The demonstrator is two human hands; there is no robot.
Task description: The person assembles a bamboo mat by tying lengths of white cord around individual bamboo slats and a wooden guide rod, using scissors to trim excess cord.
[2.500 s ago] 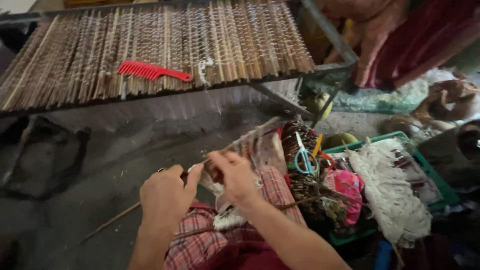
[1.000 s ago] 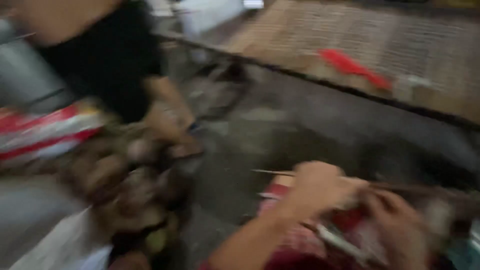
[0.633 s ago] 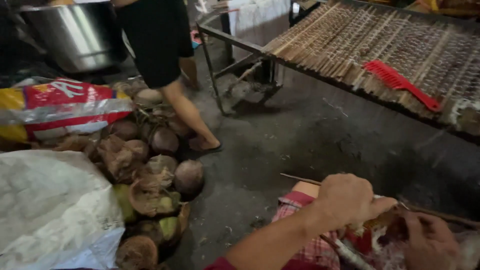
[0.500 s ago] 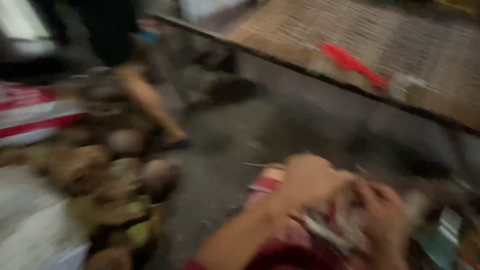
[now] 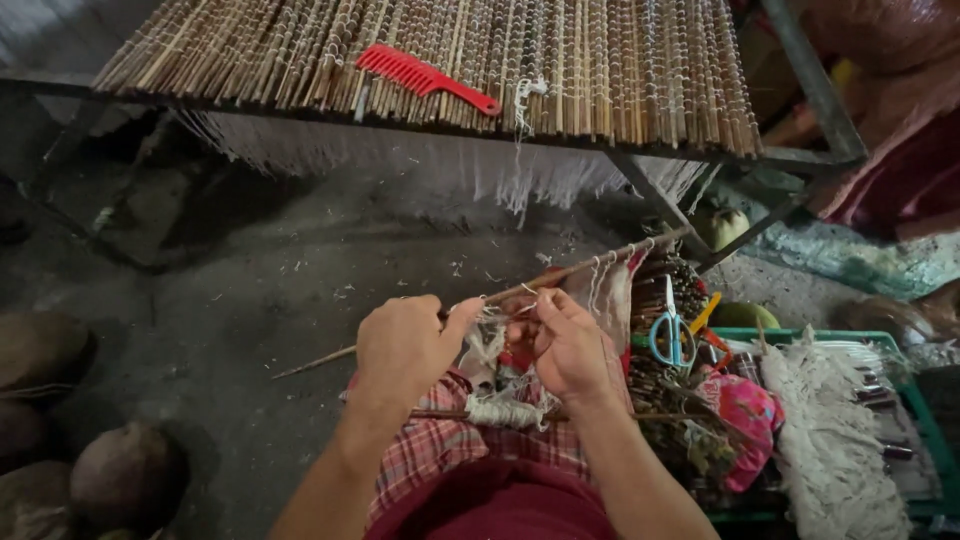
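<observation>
- The left hand [image 5: 405, 345] was closed on a thin stick [image 5: 560, 272] that ran from near left to far right above the lap
- The right hand [image 5: 572, 345] pinched white thread [image 5: 497, 322] at that stick, fingers narrow; the step looked like knotting fibre onto it
- The next move seemingly called for a steady stick and a taut thread
- A red comb [image 5: 425, 78] lay on the far stick mat [image 5: 600, 70]; blue scissors [image 5: 672, 330] sat in the green basket [image 5: 925, 425] at right
- The knot itself was hidden behind the fingers, and the basket was cut off at the right edge
</observation>
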